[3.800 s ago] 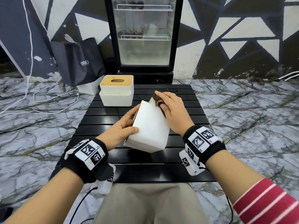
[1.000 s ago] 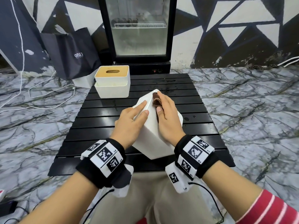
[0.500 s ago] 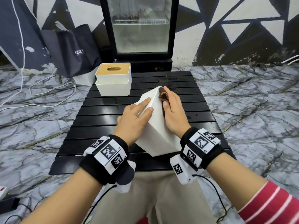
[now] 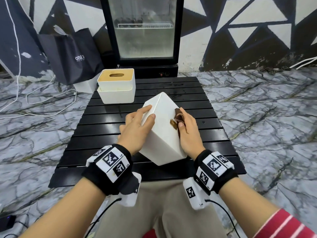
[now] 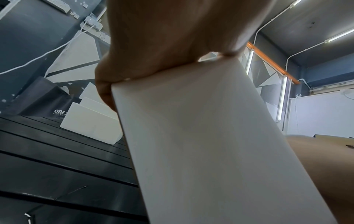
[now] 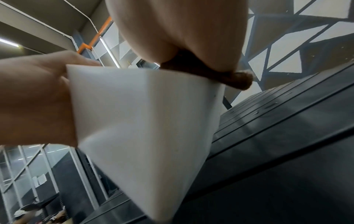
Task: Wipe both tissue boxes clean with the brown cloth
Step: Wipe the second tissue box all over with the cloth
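A plain white tissue box (image 4: 163, 140) stands tilted on one lower corner over the black slatted table (image 4: 211, 148). My left hand (image 4: 137, 129) grips its left side, thumb on the upper face. My right hand (image 4: 187, 133) presses a folded brown cloth (image 4: 179, 116) against the box's right face, and a small brown patch (image 4: 173, 124) shows beside the thumb. The left wrist view shows the box (image 5: 210, 144) under my left hand (image 5: 162, 45). In the right wrist view the cloth (image 6: 239, 78) sticks out between my right hand (image 6: 182, 30) and the box (image 6: 145, 113). The second tissue box (image 4: 116, 86), white with a wooden lid, sits at the table's far left.
A glass-door fridge (image 4: 144, 31) stands just behind the table. A dark paper bag (image 4: 72, 55) leans on the wall to its left, with white cables (image 4: 51, 100) on the marble floor. My knees are at the table's near edge.
My right hand has slid the cloth from the box's top corner down its right face toward me. My left hand keeps hold of the box, which is turned slightly.
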Available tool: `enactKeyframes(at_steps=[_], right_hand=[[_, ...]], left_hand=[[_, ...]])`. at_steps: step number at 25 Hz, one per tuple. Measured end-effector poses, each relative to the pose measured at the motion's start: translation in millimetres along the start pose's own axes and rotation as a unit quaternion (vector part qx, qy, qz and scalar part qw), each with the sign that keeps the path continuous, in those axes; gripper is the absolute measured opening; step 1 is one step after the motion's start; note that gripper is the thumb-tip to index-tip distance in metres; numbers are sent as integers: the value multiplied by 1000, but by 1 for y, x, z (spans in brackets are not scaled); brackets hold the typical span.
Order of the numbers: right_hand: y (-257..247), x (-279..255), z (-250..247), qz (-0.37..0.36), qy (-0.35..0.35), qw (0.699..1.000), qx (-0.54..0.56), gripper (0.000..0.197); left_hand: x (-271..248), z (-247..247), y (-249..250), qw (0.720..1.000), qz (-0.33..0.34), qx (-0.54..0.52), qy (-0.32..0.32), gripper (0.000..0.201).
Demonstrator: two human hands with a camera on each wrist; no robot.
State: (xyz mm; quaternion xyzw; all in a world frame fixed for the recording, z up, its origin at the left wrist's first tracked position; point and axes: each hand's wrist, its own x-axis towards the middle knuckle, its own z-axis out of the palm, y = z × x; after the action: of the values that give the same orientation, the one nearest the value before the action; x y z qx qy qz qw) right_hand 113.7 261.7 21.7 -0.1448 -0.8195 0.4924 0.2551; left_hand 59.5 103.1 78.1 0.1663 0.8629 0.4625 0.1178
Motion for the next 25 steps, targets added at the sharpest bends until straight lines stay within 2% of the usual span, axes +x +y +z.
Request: enactKeyframes(at_steps=[5,8,11,13,15,18,22,25], right_hand=[[-13,-17,9,-29,-6,1000,8,53],[-11,-19,5,-28,-6,999,25,46],[-10,-29,3,-9,13,1000,25,50],[-18,-33,7,8,19,999,25,46],[-27,-35,11,-5,10,999,41,45],[-25,-37,12,-34,-6,998,54,51],[-16,-39,8,-11,16,997,68,52],[-31,-39,13,-20,10,997,68,48]], left_hand=[[2,2,-2,1000,7,20,0,78],[2,4,-1,1000,1,30,0,84],[6,6,-6,998,28,61,7,89],[6,8,-6,998,25,51,17,91],[7,10,-5,998,23,48,26,91],[9,10,-11,994,43,103,3,92],[13,9,-15,989,51,137,3,93],[13,11,-12,988,45,145,3,92]])
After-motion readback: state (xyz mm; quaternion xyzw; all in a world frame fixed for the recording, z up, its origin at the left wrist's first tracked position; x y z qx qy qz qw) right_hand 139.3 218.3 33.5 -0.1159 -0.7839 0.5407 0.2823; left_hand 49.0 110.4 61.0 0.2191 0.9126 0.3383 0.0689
